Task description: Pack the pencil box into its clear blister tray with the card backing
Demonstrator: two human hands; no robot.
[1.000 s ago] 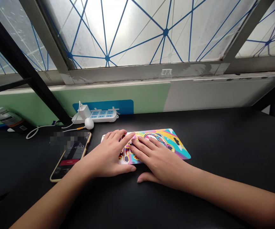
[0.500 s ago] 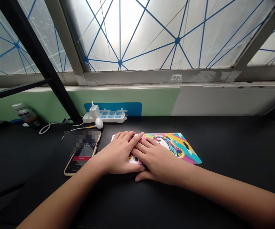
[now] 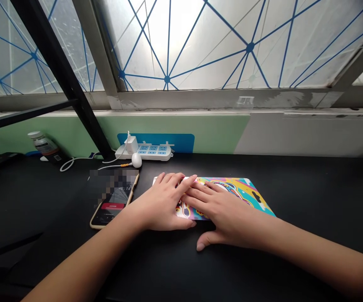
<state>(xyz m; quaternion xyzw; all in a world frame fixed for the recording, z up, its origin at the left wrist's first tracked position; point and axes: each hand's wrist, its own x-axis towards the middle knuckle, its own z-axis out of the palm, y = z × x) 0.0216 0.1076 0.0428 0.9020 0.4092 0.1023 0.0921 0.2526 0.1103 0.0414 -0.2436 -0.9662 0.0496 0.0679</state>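
A flat, colourful mat (image 3: 258, 197) with a cartoon print, thin with rounded corners, lies on the black table in front of me. My left hand (image 3: 165, 201) rests palm down on its left end, fingers stretched out and thumb toward the near edge. Beside it, my right hand (image 3: 222, 209) lies flat over the middle of the mat. The right fingertips reach close to the left index finger, and the right thumb sticks out over the table. Both hands are open, and they hide much of the print.
A phone (image 3: 113, 214) in a pale case lies left of my left hand. Behind it are a white power strip (image 3: 154, 152) with a plugged-in charger, a white cable (image 3: 67, 165) and a tilted bottle (image 3: 47, 147). A black slanted post (image 3: 64, 79) stands at the left.
My right hand has slid rightward along the mat, away from the left hand, with its thumb spread wider. The left hand stays on the left end. The whole view has shifted slightly.
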